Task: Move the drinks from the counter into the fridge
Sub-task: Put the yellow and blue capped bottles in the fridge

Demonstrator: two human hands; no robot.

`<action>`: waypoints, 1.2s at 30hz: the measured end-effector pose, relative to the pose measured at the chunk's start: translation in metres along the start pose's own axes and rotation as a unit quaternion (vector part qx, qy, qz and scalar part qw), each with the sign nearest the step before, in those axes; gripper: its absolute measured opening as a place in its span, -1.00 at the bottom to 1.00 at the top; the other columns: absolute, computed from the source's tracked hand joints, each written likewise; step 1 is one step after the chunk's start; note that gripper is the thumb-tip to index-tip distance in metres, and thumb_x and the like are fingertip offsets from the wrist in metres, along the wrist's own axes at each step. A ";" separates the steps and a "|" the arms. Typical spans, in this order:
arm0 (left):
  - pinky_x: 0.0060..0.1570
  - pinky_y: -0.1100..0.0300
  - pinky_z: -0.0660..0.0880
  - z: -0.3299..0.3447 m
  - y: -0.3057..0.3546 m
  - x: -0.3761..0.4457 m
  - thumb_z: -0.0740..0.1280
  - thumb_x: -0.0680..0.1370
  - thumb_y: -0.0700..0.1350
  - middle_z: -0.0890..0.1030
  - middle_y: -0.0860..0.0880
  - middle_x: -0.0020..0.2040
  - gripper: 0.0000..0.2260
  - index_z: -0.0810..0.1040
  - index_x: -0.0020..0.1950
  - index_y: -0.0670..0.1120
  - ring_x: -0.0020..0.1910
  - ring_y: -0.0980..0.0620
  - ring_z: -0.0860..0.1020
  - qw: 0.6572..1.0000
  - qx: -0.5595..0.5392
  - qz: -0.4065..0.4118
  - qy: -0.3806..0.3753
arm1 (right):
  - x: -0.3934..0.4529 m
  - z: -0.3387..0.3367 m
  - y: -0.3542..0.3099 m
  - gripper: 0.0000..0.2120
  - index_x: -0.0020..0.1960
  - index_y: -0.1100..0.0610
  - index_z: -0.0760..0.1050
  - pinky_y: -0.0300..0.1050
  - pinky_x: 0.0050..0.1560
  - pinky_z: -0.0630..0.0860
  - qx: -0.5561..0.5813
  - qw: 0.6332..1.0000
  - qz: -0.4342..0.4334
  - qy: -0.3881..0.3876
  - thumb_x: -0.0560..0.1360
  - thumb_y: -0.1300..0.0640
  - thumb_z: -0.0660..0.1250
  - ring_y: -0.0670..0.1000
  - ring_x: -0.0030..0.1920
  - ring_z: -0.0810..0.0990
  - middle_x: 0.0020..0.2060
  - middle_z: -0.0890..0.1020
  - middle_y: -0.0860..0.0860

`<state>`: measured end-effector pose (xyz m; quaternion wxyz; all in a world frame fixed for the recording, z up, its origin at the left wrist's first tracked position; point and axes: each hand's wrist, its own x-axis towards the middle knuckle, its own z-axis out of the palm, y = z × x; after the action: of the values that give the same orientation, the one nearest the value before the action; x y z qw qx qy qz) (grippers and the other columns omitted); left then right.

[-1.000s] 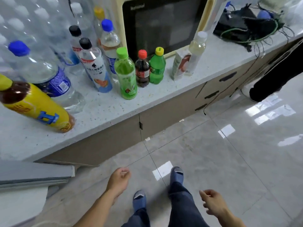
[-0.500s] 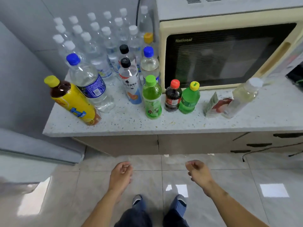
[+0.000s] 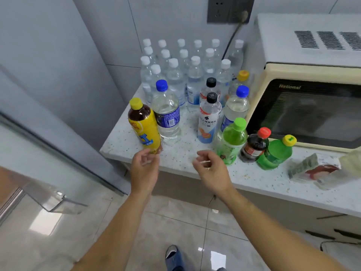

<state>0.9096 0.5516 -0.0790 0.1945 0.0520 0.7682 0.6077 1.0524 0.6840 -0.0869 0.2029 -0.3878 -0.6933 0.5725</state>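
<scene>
Drinks stand on a speckled white counter (image 3: pixel 181 155). At its front left is a yellow-labelled tea bottle (image 3: pixel 144 126), with a large blue-capped water bottle (image 3: pixel 167 116) right behind it. Further right stand a black-capped white bottle (image 3: pixel 209 120), a light green bottle (image 3: pixel 231 140), a small red-capped cola bottle (image 3: pixel 255 145) and a small green bottle (image 3: pixel 276 153). Several small water bottles (image 3: pixel 183 75) fill the back. My left hand (image 3: pixel 144 169) is raised just below the tea bottle's base, fingers loosely curled, holding nothing. My right hand (image 3: pixel 212 169) hovers beside the light green bottle, also empty.
The fridge (image 3: pixel 45 98) stands at the left, its open door with a clear shelf (image 3: pixel 56 200) jutting toward me. A cream microwave (image 3: pixel 304 90) sits on the counter's right. A carton (image 3: pixel 312 169) lies at the right edge. Cabinet fronts and tiled floor are below.
Both hands have risen from down near the floor up to the counter's front edge. The view has swung left and closer to the bottles, and the fridge door has come into sight.
</scene>
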 end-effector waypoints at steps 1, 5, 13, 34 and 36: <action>-0.20 0.26 0.57 -0.002 0.010 0.006 0.39 0.50 -0.01 0.60 0.16 0.03 -0.72 0.49 0.19 0.15 -0.09 0.20 0.62 1.000 0.002 0.020 0.014 | 0.012 0.008 -0.015 -0.74 0.16 0.01 0.51 -0.35 -0.17 0.52 -0.001 1.000 -0.025 0.003 0.50 0.05 0.44 -0.20 -0.19 0.56 -0.01 0.60 -0.04; 0.07 0.12 0.53 -0.006 0.036 0.029 0.46 0.45 0.05 0.51 0.12 0.25 -0.53 0.38 0.30 0.18 0.15 0.16 0.55 0.996 0.007 0.070 0.055 | 0.054 0.033 -0.065 -0.41 0.39 0.00 0.35 -0.16 0.08 0.55 0.007 0.995 -0.095 0.022 0.45 -0.03 0.49 -0.11 0.13 0.53 0.24 0.48 -0.08; 0.13 0.17 0.49 -0.002 0.042 0.079 0.60 0.33 -0.06 0.45 0.17 0.35 -0.16 0.20 0.47 0.21 0.21 0.21 0.50 0.998 -0.013 0.063 -0.028 | 0.123 0.055 -0.101 -0.04 0.53 -0.09 0.08 -0.37 0.11 0.44 0.026 0.991 -0.104 -0.075 0.33 0.14 0.59 -0.36 0.11 0.49 0.24 0.45 -0.11; -0.22 0.25 0.59 -0.016 0.002 0.031 0.60 0.17 0.05 0.69 0.12 -0.05 -0.51 0.57 0.06 0.13 -0.09 0.12 0.68 0.989 -0.127 0.013 -0.077 | 0.043 0.038 -0.048 -0.26 0.26 -0.07 0.38 -0.37 0.00 0.50 0.101 0.983 -0.145 0.053 0.19 0.20 0.63 -0.19 0.05 0.60 0.04 0.59 -0.19; -0.12 0.06 0.62 -0.022 -0.003 0.019 0.59 0.19 0.03 0.71 0.01 0.02 -0.48 0.59 0.13 0.07 0.00 -0.02 0.68 0.980 -0.172 -0.015 -0.103 | 0.028 0.032 -0.043 -0.27 0.27 -0.05 0.39 -0.34 0.02 0.53 0.112 0.983 -0.140 0.052 0.18 0.16 0.61 -0.16 0.06 0.61 0.06 0.60 -0.18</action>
<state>0.8843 0.5369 -0.0820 0.2881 0.0687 0.6285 0.7192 0.9988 0.6835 -0.0591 0.3585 -0.2910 -0.6610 0.5915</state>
